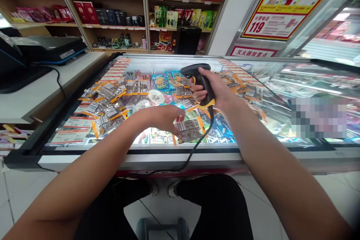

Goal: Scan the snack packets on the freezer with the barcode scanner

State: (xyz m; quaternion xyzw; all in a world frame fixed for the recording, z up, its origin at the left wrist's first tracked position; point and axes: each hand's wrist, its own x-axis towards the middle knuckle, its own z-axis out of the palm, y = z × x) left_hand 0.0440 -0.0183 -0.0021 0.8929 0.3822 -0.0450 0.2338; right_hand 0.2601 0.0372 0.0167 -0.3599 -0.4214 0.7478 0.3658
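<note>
Seen from a seated person's head, two bare forearms reach forward over dark-trousered knees to a glass-topped chest freezer (157, 152). The left hand (165, 118) rests on the glass, its grip closed in a pinch on a small clear packet (189, 129) with an orange edge and a printed label, held flat near the freezer's front edge. Just beyond it, the right hand (216, 90) has its grip wrapped firmly around the handle of a black barcode scanner (198, 77), head tilted down toward the packet; its cable (197, 146) trails down over the front edge. The work appears to be at the scanning step, and the next move likely calls for lining the scanner head up squarely with the packet's label. More such packets (109, 101) lie scattered across the glass to the left, crowding the area. Further left stands a white desk (36, 93) carrying a dark machine (50, 48). Behind, wooden shelves (112, 26) hold boxed goods.
</note>
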